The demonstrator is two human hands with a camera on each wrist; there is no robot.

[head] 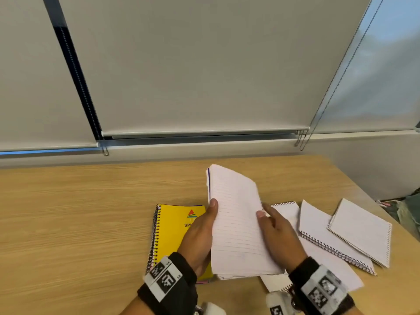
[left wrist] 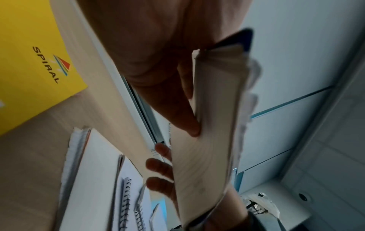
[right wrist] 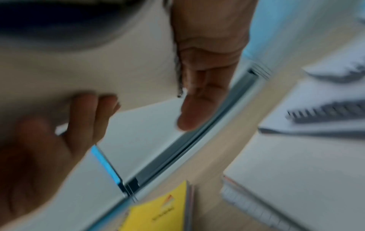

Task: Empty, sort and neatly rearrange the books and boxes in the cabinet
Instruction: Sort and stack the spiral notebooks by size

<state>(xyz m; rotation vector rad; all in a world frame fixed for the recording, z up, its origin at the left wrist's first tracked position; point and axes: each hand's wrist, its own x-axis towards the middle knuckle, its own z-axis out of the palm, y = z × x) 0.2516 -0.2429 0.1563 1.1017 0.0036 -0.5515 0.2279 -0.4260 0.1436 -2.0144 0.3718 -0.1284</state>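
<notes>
Leftmost, a yellow spiral notebook [head: 173,233] lies flat on the table [head: 79,212]. Just beside it, the left hand [head: 200,237] grasps a lined paper pad [head: 236,226] held above the table, thumb on its front. The right hand [head: 279,237] steadies the pad's right edge, fingers [head: 264,213] loosely straight. Further right lie white spiral notebooks [head: 336,233], overlapping.
</notes>
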